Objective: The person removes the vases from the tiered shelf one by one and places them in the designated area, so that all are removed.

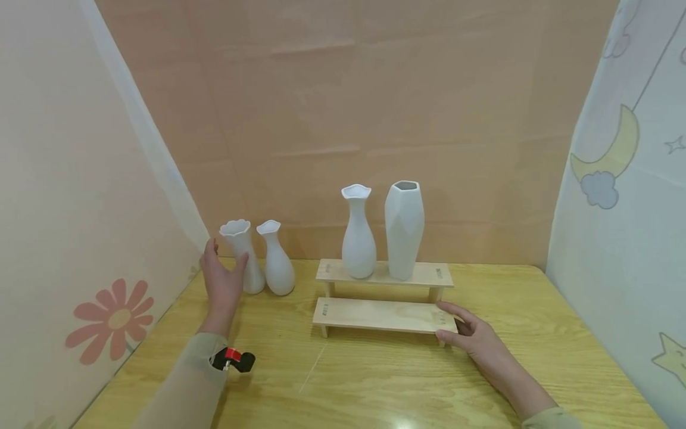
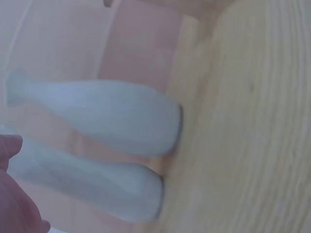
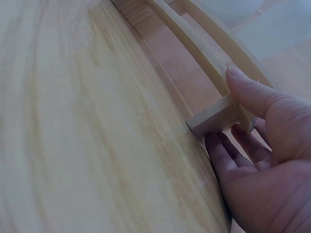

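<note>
My left hand [image 1: 222, 286] reaches up beside a white vase with a scalloped rim [image 1: 253, 274], its thumb across the vase's front and the fingers spread on the left side. Close to its right stands a slim white vase with a narrow neck [image 1: 280, 271]. Both show in the left wrist view, bases on the table, with fingertips [image 2: 10, 144] overlapping the nearer one's upper part. At the right end of a two-step wooden stand [image 1: 375, 316], my right hand [image 1: 479, 345] grips the lower step, thumb [image 3: 255, 94] at its front edge and fingers around the end by the leg.
On the stand's upper step are a wavy-rimmed white vase [image 1: 359, 244] and a faceted white vase [image 1: 405, 232]. The wood-grain table [image 1: 343, 381] is bounded by a peach backdrop [image 1: 343, 119] behind and patterned cloth walls on both sides.
</note>
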